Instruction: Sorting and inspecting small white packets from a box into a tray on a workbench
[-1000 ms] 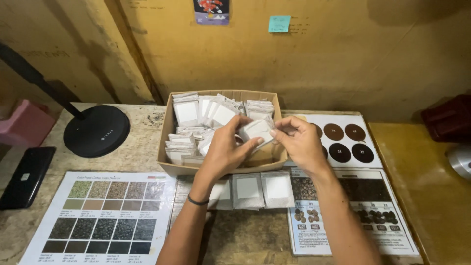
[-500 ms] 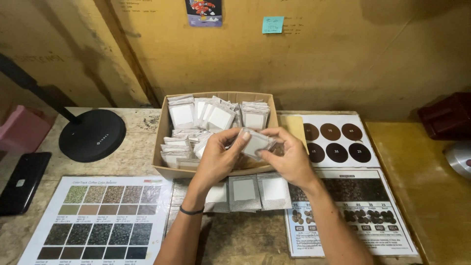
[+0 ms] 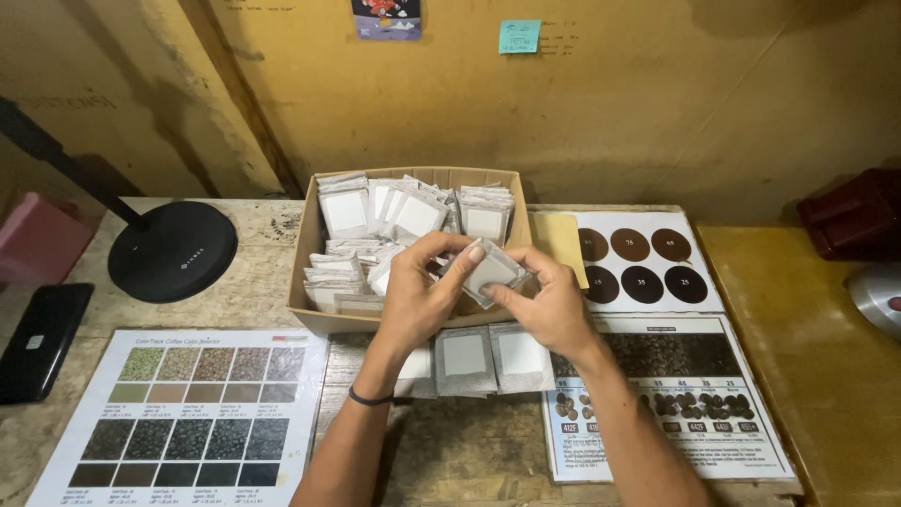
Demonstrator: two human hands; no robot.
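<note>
Both hands meet on one small silvery sachet [image 3: 492, 272] with a white label, held tilted just above the front edge of the cardboard box [image 3: 310, 282]. The left hand [image 3: 419, 299] pinches it from the left, thumb under and forefinger curled over its top edge, fingers closed tight on the packet. The right hand [image 3: 547, 305] closes on its lower right corner with thumb and fingertips, a narrow pinch as well. The sachet sits clear of the others, touching only the two hands.

Judging by this, the step in hand is turning or checking a single packet picked from the batch; the next move would call for a steady two-point hold and a free spot to put it down without disturbing its neighbours.

Just behind the grip, the box is packed with like sachets [image 3: 375, 221] standing on edge and in loose stacks. Right below the grip, three more packets [image 3: 465, 357] lie flat in a row on the wooden bench. To the right lie a sheet of brown colour discs [image 3: 643, 258] and a bean chart [image 3: 657, 394]; to the lower left, a colour swatch chart [image 3: 192, 404]. Further left stand a round black lamp base [image 3: 172, 251] and a dark phone [image 3: 42, 340].
</note>
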